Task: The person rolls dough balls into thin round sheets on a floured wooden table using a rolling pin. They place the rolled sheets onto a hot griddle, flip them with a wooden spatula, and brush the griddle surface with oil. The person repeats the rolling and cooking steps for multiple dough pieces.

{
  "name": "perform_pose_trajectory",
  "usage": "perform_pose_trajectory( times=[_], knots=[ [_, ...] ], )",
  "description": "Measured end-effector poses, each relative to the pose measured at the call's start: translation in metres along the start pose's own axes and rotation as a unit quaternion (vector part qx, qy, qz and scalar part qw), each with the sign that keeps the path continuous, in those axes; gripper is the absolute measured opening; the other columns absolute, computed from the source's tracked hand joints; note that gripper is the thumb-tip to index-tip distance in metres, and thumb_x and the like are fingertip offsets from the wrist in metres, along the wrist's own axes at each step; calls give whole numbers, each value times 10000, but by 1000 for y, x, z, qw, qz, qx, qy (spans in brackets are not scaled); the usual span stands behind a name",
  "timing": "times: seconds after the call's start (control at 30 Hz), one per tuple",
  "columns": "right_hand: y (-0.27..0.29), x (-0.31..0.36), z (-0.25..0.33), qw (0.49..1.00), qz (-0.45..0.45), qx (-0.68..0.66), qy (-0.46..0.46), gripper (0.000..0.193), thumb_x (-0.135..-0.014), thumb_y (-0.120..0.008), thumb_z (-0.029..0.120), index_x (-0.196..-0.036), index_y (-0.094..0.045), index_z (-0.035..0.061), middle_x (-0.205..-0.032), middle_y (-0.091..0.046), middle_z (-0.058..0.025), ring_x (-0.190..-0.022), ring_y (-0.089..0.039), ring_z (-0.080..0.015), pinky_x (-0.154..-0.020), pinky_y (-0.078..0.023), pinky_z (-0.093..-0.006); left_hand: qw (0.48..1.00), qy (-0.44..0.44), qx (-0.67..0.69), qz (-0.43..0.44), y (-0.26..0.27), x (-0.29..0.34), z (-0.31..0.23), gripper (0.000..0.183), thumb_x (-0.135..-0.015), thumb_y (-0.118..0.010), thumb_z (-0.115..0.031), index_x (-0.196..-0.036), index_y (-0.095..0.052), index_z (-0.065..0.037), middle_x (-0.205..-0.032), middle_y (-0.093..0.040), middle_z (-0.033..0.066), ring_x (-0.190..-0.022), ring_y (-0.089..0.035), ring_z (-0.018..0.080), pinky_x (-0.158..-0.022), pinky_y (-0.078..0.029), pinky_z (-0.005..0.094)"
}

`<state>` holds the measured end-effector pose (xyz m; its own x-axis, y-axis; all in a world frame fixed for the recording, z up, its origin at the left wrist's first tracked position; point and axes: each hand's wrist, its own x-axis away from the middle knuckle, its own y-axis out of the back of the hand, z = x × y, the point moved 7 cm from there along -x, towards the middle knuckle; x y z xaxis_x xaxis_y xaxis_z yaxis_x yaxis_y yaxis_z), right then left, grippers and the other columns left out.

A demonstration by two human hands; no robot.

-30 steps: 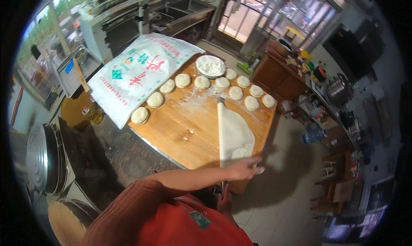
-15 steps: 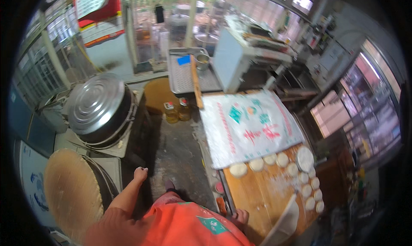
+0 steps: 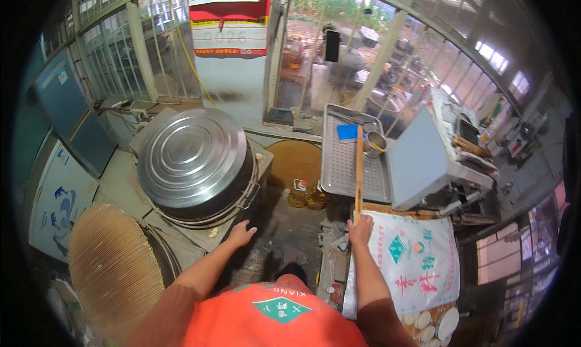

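- One round of woven straw [image 3: 100,262] stands left of the left hand [image 3: 242,233], well apart from it and closer to the person's body.
- Ahead and to the left of the left hand sits a large dark pot under a ridged silver lid [image 3: 190,156]; the pot's near side is close to the fingers, with no contact that shows.
- The left hand itself is loosely curled rather than clenched, with nothing seen in it; it looks idle.
- Two bottles of yellow oil [image 3: 298,194] stand farther off than either hand, between them from left to right.
- A perforated metal tray [image 3: 334,165] lies beyond the right hand [image 3: 361,227], bearing a flat blue piece [image 3: 347,132] and a metal cup [image 3: 375,142].
- The long wooden stick [image 3: 359,171] runs from over the tray back toward the right hand, its near end right at the fingers.
- The step in hand seems to be a reach to that stick, or a first hold on it: whether the right hand pinches the end or merely rests there, I cannot tell. Lifting it would call for a firm grasp and care around the cup near its far end.
- To the right of the right hand, a white printed sack [image 3: 417,256] covers part of the bench [image 3: 436,214]; pale dough rounds [image 3: 425,318] show past it, nearer the person than that hand.
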<state>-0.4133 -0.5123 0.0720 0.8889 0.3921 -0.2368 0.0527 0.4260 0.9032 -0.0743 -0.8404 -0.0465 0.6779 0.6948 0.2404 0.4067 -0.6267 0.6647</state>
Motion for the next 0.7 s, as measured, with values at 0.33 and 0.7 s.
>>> perform_pose_trajectory(
  times=[0.33, 0.7],
  knots=[
    [-68, -80, -44, 993, 58, -84, -67, 558, -841, -556, 21, -1388, -461, -26, -1307, -533, -296, -1223, -509, -474, -1043, -430, -495, 984, 96, -149, 29, -19, -137, -7, 608, -921, -650, -372, -1322, -505, 62, -1266, -618, 290, -1204, -587, 436, -1051, -463, 488],
    [-44, -138, 21, 889, 370, -267, 44, 317, -991, -593, 313, -975, -673, 6, -666, -607, -41, -593, -596, -168, -584, -482, -347, 974, 91, -205, -23, 150, -101, -146, 569, -909, -662, -557, -950, -687, 10, -809, -707, 236, -775, -719, 386, -701, -562, 489]
  ],
)
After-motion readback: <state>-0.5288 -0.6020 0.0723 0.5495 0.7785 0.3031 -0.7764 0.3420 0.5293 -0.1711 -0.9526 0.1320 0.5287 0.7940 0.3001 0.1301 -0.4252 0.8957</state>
